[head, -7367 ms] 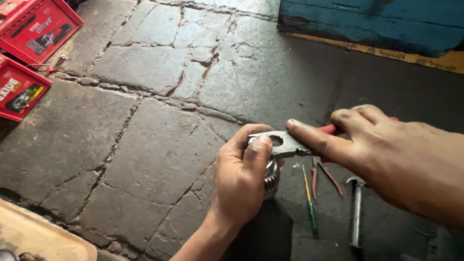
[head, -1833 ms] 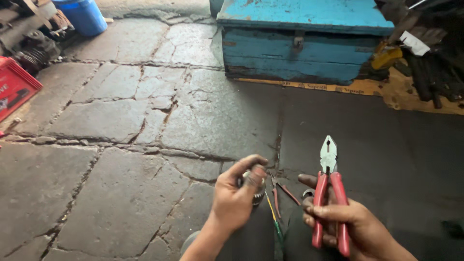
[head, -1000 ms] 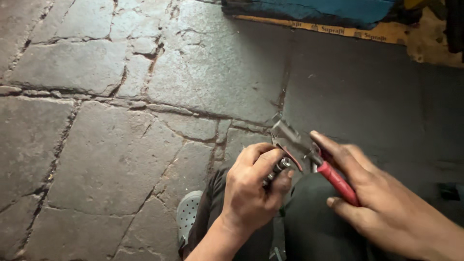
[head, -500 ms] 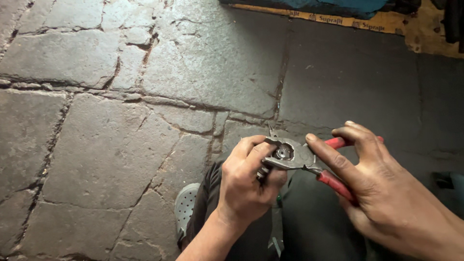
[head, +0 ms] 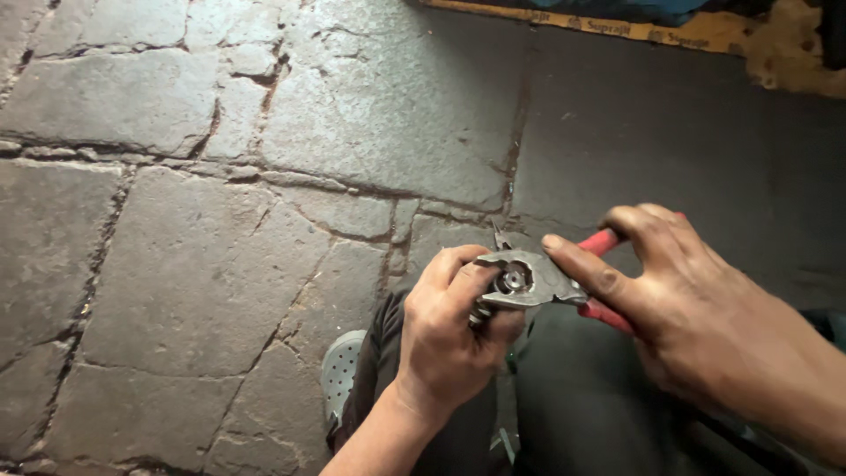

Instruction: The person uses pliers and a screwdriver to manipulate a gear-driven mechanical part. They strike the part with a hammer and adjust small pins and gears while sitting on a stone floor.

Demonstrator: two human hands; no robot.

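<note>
My left hand [head: 449,335] is closed around a small round metal part [head: 483,310], mostly hidden by the fingers. My right hand [head: 696,308] grips red-handled pliers [head: 538,280], forefinger stretched along the steel head. The jaws lie flat across the top of the metal part, right at my left thumb. Both hands sit above my dark trouser legs.
A cracked grey stone floor [head: 220,220] fills the left and top. A grey perforated shoe [head: 339,375] shows below my left hand. A yellow strip [head: 617,26] under a blue box edge runs along the top right.
The pliers, held up apart from the part 1.8 s ago, have been brought down onto it. The view has tilted down, so the blue box has left the frame.
</note>
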